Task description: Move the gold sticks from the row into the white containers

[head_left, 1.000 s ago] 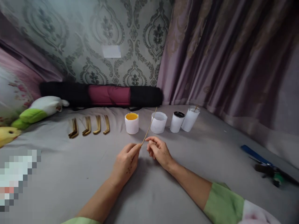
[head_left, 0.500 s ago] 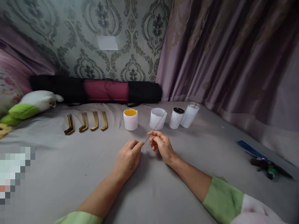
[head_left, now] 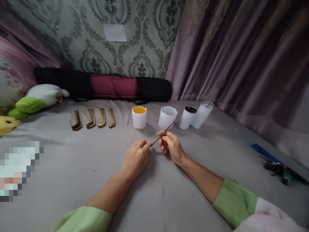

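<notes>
Both my hands pinch a thin brown stick (head_left: 169, 126) over the grey bedsheet (head_left: 154, 180). My left hand (head_left: 136, 158) grips its near end with thumb and fingers closed. My right hand (head_left: 172, 146) pinches it a little further up. The stick slants up to the right, its far end in front of the white cup (head_left: 167, 117). A white cup of yellow paint (head_left: 139, 117) stands just beyond my left hand. Right of the empty white cup stand a black-rimmed cup (head_left: 188, 117) and a clear cup (head_left: 202, 114).
Several bent golden sticks (head_left: 93, 118) lie in a row at the back left. A dark and maroon rolled mat (head_left: 103, 85) lies along the wall. Plush toys (head_left: 36, 101) sit at the left. Blue scissors and dark tools (head_left: 275, 162) lie at the right by the curtain.
The stick has tipped from fairly steep to a low slant toward the right. My right hand has slid up along it and closed on it. Both hands stay in the same spot.
</notes>
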`<state>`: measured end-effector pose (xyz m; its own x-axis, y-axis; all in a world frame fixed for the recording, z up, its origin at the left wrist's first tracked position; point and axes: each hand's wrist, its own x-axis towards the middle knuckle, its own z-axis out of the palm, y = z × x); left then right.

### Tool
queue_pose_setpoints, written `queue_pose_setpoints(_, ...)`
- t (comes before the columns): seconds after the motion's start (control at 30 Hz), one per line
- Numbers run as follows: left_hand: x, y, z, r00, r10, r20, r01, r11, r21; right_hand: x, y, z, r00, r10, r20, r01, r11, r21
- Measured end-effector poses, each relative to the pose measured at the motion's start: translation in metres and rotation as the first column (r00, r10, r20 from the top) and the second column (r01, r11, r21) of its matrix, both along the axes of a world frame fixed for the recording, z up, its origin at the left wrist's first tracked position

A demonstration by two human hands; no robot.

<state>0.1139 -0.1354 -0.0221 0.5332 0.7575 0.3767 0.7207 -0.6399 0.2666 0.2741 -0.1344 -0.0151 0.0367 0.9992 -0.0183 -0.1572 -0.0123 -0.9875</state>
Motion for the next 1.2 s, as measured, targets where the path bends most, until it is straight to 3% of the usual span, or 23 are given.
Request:
queue_pose_setpoints(0.13,0.0,0.001,-0.001,0.999,0.008,0.053,-0.008,1.0,-0.012,0.001,-0.001,0.001,1.0,0.017,-0.026,-0.018,1.0,-0.02)
queue_pose_setpoints(0.3,0.001,0.003,-0.005,0.973,0.016,0.231,0.0,0.998,-0.068,-0.001,-0.001,0.002,1.0,-0.003,0.016,0.003,1.0,-0.003)
queue_pose_setpoints(0.47,0.001,0.006,-0.003,0.917,0.032,0.397,0.046,0.981,-0.186,-0.003,0.0,0.0,0.999,-0.021,0.037,0.02,1.0,0.014)
queue_pose_setpoints(0.6,0.001,0.007,-0.001,0.861,0.132,0.491,0.046,0.941,-0.334,-0.003,0.002,-0.001,0.999,-0.02,0.031,0.02,1.0,0.009)
queue_pose_setpoints(0.7,0.003,0.008,-0.001,0.761,0.252,0.597,0.107,0.86,-0.5,-0.003,0.002,0.0,0.999,-0.035,0.022,0.035,0.999,-0.001)
queue_pose_setpoints(0.8,0.005,0.009,0.001,0.621,0.399,0.675,0.246,0.718,-0.651,-0.003,0.002,-0.002,0.999,-0.054,0.01,0.054,0.999,0.002)
queue_pose_setpoints(0.9,0.006,0.01,0.004,0.468,0.509,0.723,0.426,0.587,-0.689,-0.002,0.003,-0.003,0.998,-0.069,-0.002,0.069,0.997,0.026)
queue_pose_setpoints(1.0,0.004,0.012,0.006,0.352,0.58,0.735,0.565,0.494,-0.661,-0.002,0.003,-0.004,0.997,-0.083,-0.009,0.083,0.996,0.034)
queue_pose_setpoints(1.07,0.002,0.012,0.006,0.323,0.614,0.72,0.606,0.451,-0.656,-0.002,0.003,-0.003,0.996,-0.088,-0.01,0.088,0.996,0.031)
queue_pose_setpoints(1.2,0.002,0.013,0.008,0.334,0.645,0.687,0.659,0.361,-0.66,-0.002,0.002,-0.001,0.996,-0.084,0.004,0.084,0.996,0.029)
